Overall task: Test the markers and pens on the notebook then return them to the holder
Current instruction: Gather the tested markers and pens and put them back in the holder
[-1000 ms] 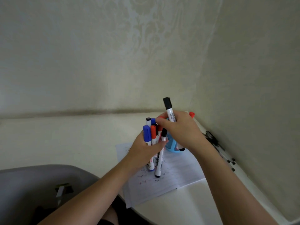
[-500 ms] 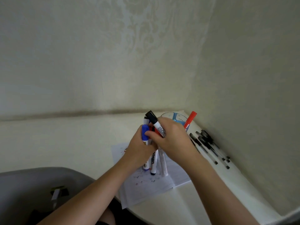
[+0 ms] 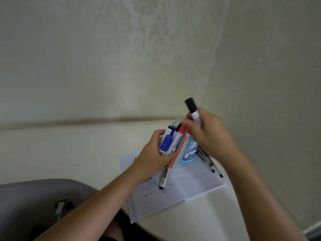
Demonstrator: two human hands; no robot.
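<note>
Several markers are clamped as a bundle in the curled fingers of the left hand. They have white barrels with blue, red and black caps; one, printed "BOARD", points down to the page. The right hand has its fingers closed round one black-capped marker, white-barrelled, cap up, raised above the holder. The holder is a translucent blue cup at the far edge of the open notebook, just behind the bundle. The lined pages carry small ink marks. Black pens lie on the white table, right of the holder.
</note>
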